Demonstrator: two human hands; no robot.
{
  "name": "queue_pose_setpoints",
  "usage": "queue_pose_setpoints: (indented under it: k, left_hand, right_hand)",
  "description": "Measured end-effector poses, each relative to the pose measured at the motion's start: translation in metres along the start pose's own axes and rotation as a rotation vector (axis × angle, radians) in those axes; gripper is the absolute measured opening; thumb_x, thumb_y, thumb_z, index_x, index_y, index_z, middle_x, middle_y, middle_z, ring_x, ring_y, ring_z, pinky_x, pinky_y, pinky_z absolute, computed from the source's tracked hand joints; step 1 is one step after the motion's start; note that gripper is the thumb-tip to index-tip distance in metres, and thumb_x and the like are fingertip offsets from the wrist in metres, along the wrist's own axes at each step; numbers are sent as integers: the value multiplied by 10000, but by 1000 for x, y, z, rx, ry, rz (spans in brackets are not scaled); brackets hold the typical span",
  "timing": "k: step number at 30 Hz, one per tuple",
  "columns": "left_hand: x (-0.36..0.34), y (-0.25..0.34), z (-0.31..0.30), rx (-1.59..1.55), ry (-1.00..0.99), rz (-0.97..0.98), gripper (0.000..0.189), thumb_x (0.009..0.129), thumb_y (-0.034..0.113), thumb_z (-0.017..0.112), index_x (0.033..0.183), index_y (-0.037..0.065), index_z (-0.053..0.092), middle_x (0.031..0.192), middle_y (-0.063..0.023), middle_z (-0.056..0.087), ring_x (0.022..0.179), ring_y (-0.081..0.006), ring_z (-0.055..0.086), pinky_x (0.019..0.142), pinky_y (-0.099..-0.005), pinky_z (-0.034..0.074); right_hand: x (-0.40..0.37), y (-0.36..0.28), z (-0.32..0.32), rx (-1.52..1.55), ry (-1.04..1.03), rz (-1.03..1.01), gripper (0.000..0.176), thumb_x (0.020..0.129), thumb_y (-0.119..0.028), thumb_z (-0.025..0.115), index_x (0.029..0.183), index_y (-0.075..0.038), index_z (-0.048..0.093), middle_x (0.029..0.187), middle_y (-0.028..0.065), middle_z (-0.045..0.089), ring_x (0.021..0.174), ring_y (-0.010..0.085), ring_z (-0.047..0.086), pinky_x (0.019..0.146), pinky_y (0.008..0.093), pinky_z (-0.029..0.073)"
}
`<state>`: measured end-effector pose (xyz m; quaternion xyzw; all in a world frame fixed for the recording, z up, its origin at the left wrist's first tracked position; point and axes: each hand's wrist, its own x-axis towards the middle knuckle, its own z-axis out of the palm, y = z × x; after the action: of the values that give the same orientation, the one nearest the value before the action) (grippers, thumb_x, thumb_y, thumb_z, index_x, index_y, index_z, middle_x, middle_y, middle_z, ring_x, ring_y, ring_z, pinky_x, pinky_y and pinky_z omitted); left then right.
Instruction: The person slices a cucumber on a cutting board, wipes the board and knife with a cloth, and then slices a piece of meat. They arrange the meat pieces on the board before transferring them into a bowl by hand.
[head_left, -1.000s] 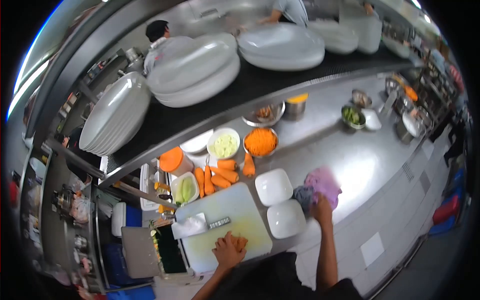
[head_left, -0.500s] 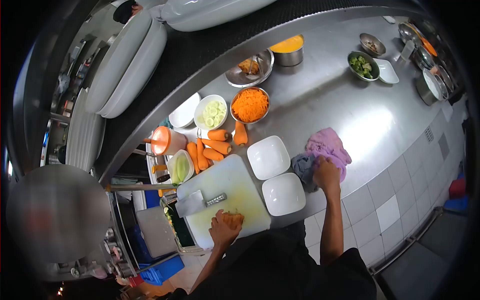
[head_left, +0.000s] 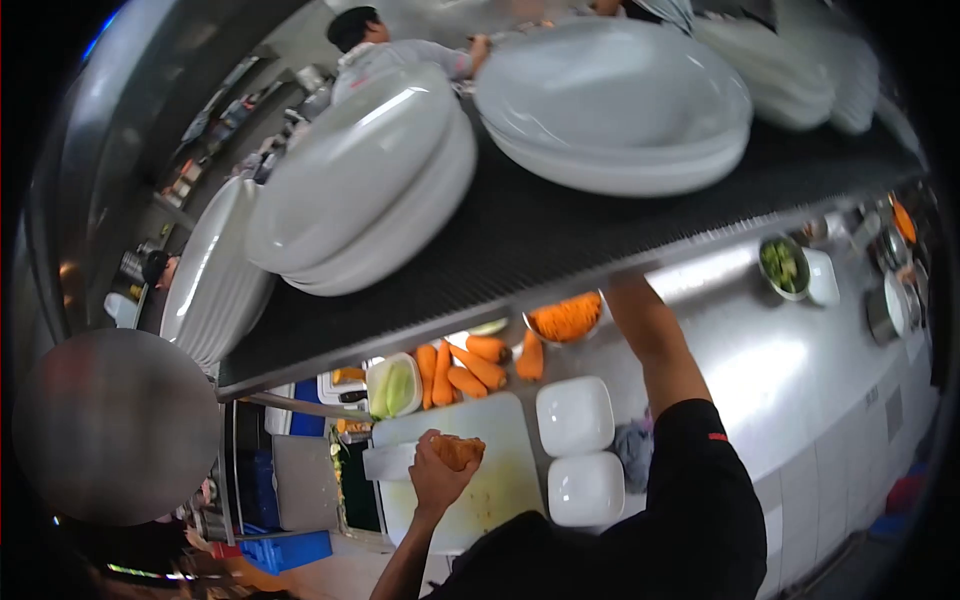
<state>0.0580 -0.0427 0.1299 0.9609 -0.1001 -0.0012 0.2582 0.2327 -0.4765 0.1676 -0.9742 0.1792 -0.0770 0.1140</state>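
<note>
My left hand (head_left: 438, 475) is closed round a golden-brown fried piece of food (head_left: 458, 453), over the cutting board (head_left: 505, 440). Beside that hand lies a cleaver (head_left: 388, 462), its blade on the board and its handle hidden. My right forearm (head_left: 655, 335) reaches up and forward beneath the shelf; the hand itself is hidden by the shelf edge. Near that forearm is a metal bowl of shredded carrot (head_left: 566, 318). Two square white bowls (head_left: 575, 415) stand right of the board, with a grey cloth (head_left: 634, 452) next to them, partly covered by my sleeve.
Several white plates (head_left: 615, 100) crowd the dark shelf (head_left: 540, 240) across the view. Whole carrots (head_left: 478, 368) and a tub of pale green vegetable pieces (head_left: 394, 388) sit behind the board. Greens in a bowl (head_left: 783, 265) stand farther right. A co-worker (head_left: 400, 55) is beyond the shelf.
My right hand has left the cloths and gone forward under the shelf. My left hand now holds the fried piece raised in front of the cleaver. The view has tilted up.
</note>
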Motion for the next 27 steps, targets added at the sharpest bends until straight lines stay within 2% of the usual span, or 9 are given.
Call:
queue_pose_setpoints:
  k: [3,8,18,21,23,24,26,27]
  left_hand:
    - [24,-10,20,157,-63,-66,900,621,431,834,1349,117,407,1179,-159,562,1113,-355,571,925,-555,407]
    - [48,-32,40,276,-145,-63,924,624,479,815,1369,130,394,1169,-163,563,1114,-340,574,918,-561,398]
    - [51,-45,43,416,-209,38,965,661,517,792,1443,157,355,1195,-180,552,1100,-355,575,868,-565,408]
    - [45,-39,41,378,-183,30,942,683,551,779,1439,161,374,1216,-182,547,1094,-356,575,866,-566,408]
    - [43,-32,38,409,-25,117,919,690,533,808,1402,103,418,1199,-161,548,1080,-343,569,864,-529,442]
    - [54,-31,35,407,-21,131,919,690,533,808,1402,103,418,1199,-161,548,1080,-343,569,864,-529,442]
    - [54,-35,31,164,186,214,848,716,496,812,1361,63,471,1201,-146,573,1073,-328,587,898,-502,434]
    - [48,-29,23,7,186,175,757,749,433,815,1316,38,506,1179,-136,591,1046,-300,598,885,-452,453]
  right_hand:
    - [-10,9,10,-34,-79,18,508,758,-247,803,1180,-26,626,1095,184,670,1019,352,638,914,448,489]
    - [-26,20,15,-38,-123,18,516,759,-254,807,1184,-26,624,1098,187,666,1026,349,636,920,442,487]
    - [-2,34,25,39,-27,-9,532,760,-269,815,1191,-25,621,1104,194,657,1039,342,632,933,431,484]
    - [17,35,23,111,64,-26,537,761,-273,818,1194,-24,619,1106,196,655,1044,340,631,936,427,483]
    - [28,32,13,191,164,-45,540,761,-276,819,1195,-24,619,1107,197,653,1046,339,630,939,425,482]
    - [30,30,3,256,239,-55,542,761,-278,820,1196,-24,618,1108,198,653,1048,338,629,940,423,482]
    - [25,21,-19,424,369,-120,545,762,-280,822,1198,-24,618,1109,199,651,1050,337,628,942,421,481]
    - [14,12,-28,513,390,-173,547,762,-282,822,1198,-24,617,1109,200,650,1052,336,628,944,420,481]
